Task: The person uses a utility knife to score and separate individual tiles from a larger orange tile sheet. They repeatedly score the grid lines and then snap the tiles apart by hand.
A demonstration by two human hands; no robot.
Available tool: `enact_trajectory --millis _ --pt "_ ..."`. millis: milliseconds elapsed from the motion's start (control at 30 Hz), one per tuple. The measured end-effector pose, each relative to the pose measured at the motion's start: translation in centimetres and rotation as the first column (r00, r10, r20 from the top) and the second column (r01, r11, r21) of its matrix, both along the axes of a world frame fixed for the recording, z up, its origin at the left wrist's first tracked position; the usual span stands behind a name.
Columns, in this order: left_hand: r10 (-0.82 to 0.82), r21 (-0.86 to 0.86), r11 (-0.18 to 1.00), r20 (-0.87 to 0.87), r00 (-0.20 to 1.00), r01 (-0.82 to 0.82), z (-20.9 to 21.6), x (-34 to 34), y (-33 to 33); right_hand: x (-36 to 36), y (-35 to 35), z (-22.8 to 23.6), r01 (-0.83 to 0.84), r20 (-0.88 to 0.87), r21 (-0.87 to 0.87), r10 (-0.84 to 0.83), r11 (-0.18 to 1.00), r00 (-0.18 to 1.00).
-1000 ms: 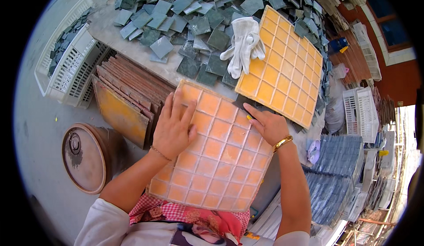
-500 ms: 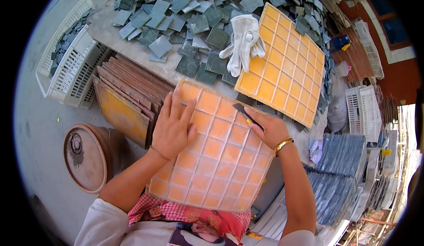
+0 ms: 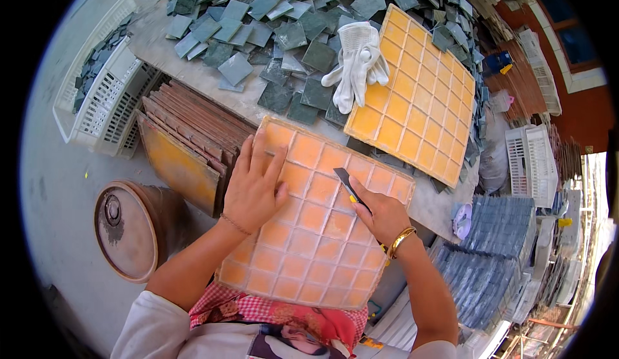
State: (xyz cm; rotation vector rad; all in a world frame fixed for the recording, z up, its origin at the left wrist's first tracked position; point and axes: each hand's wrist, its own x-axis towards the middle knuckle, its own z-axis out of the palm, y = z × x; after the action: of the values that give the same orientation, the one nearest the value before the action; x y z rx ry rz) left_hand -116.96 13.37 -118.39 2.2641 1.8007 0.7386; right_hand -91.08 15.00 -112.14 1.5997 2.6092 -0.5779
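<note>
An orange gridded tray with raised pale ribs lies tilted over my lap, its far edge at the table. My left hand rests flat on its upper left part, fingers stretched toward the far edge. In my right hand is a utility knife with a black and yellow handle. The blade points to the far left, over the tray's upper middle squares; whether it touches a rib I cannot tell. Beyond the tray lies a second, yellow gridded tray, with a pair of white gloves on its left edge.
Grey-green square tiles heap across the table. To the left are a white crate of tiles, a row of upright trays and a brown drum. Stacked grey-blue sheets and white crates stand at right.
My right hand has drawn the knife nearer to me and slightly left, away from the tray's far right edge. My left hand stays in place on the tray.
</note>
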Motion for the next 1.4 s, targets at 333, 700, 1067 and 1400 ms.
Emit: enact_trajectory --millis 333,700,1067,1400 --pt "0.017 0.002 1.0 0.0 1.0 -0.017 0.7 0.1 -0.1 -1.3 -2.1 -0.8 0.213 0.002 0.135 -0.215 0.968 0.977" --pt "-0.002 0.025 1.0 0.007 1.0 0.002 0.3 -0.4 -0.2 -4.4 -3.3 -1.1 0.377 -0.04 0.037 -0.376 0.925 0.926" --pt "0.005 0.004 1.0 0.016 1.0 -0.006 0.0 -1.0 -0.3 -1.9 -2.2 -1.3 0.2 -0.126 0.127 -0.184 0.972 0.975" --pt "0.0 0.033 0.999 -0.011 1.0 0.0 -0.3 -0.1 -0.4 3.0 0.7 -0.3 -0.256 0.148 0.229 0.226 0.939 0.963"
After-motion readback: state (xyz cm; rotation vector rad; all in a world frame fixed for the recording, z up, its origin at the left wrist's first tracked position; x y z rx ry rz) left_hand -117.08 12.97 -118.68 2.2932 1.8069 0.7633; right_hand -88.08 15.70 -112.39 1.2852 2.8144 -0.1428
